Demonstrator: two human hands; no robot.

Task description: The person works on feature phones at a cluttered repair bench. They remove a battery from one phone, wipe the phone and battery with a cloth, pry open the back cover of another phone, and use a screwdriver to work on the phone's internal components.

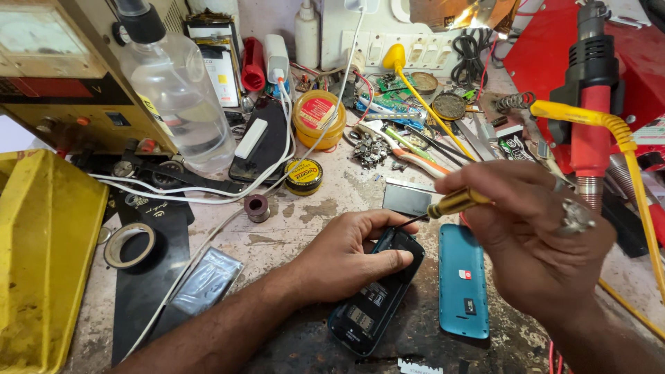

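Soldering iron (454, 203) tip brought to an opened phone (377, 294).
Phone pinned by left hand (350, 253) fingers; iron clamped in right hand (537, 239). Slipping could scorch the nearby thumb.

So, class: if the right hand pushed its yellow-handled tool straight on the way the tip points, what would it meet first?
Most likely the open top end of the dark phone, by the left hand's thumb; the right hand's tool tip already looks almost there, though depth is unclear.

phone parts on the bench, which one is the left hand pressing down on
The dark open phone body, back side up under the left hand. The teal back cover lies beside it, untouched.
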